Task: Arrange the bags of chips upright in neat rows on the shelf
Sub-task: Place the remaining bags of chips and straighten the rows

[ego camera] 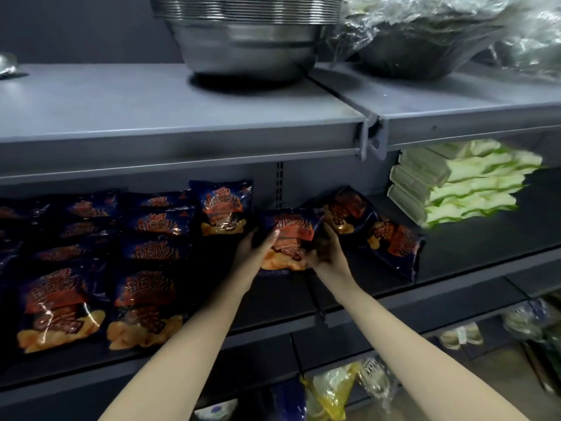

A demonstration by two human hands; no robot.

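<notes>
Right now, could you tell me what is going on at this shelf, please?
A person is stocking dark blue chip bags on the middle shelf. The left hand and right hand grip one chip bag by its sides, holding it upright. Left of it, rows of bags stand in place. Right of it, loose bags lie tilted, not yet sorted.

Chip bag [290,235] in my grip: glossy foil-like plastic, crinkled. Shelf [188,110]: matt grey painted metal, smooth. Bowls [246,41] above: shiny steel. Neighbouring wrap [425,16]: clear crinkly film.
</notes>
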